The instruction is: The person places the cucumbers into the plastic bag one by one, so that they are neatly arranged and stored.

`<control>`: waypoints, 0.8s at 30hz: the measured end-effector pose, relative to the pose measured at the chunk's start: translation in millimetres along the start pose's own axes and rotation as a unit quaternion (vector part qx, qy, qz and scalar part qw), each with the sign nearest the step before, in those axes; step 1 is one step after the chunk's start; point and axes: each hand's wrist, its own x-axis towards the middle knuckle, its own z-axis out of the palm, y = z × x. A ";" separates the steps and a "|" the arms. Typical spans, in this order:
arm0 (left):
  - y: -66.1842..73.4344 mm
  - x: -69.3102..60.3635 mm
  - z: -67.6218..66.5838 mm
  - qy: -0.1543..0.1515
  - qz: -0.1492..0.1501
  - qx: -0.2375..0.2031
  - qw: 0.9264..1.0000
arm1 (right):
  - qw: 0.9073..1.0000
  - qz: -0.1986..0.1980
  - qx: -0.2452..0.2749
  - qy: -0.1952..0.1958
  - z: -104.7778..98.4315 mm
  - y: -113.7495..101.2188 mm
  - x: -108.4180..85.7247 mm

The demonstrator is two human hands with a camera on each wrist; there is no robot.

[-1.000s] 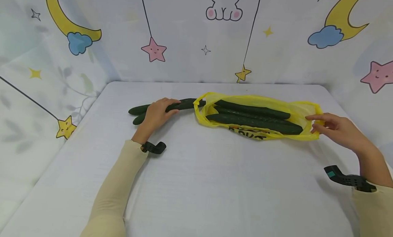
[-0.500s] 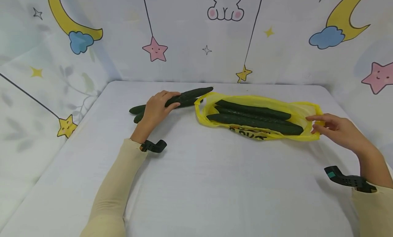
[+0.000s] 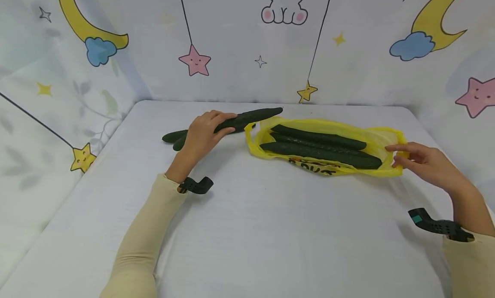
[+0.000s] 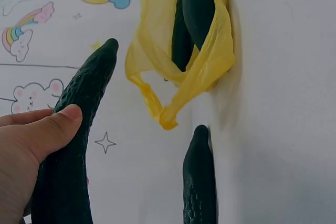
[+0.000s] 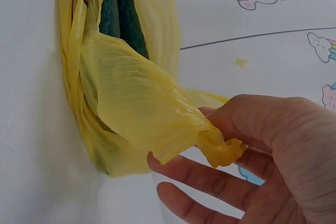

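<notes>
My left hand (image 3: 201, 135) grips a dark green cucumber (image 3: 260, 115), thumb on the near side. Its tip points right and slants up, clear of the table in the left wrist view. A second cucumber (image 4: 199, 182) lies on the table behind and below it, partly hidden by the hand in the head view. To the right lies a yellow plastic bag (image 3: 380, 137) with dark printing, its open side showing several cucumbers (image 3: 321, 154) inside. At the bag's right end, my right hand (image 3: 429, 162) pinches the crumpled plastic (image 5: 210, 145) between thumb and finger, other fingers spread.
The white table (image 3: 263, 229) has its far edge just behind the bag. A printed cloth backdrop (image 3: 232, 31) with moons and stars rises behind and at both sides. The bag's looped handle (image 3: 251, 137) faces the left hand.
The left hand has lifted its cucumber off the other one and moved it slightly right, its tip rising above the bag's left end. The right hand and bag have stayed in place.
</notes>
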 end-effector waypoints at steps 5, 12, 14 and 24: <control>8.0 1.5 0.5 0.006 0.026 0.008 1.000 | 1.000 0.004 -0.001 -0.003 -0.9 0.7 0.0; 15.5 5.1 7.8 0.008 0.063 0.014 0.998 | 1.000 -0.008 0.007 0.006 -1.1 0.7 -1.6; 18.1 5.7 10.5 0.004 0.072 0.012 0.997 | 1.000 -0.019 0.016 0.007 -1.6 1.1 -2.5; 33.6 7.6 22.3 -0.030 0.092 0.012 0.995 | 0.999 -0.038 0.023 -0.002 0.5 2.5 -3.6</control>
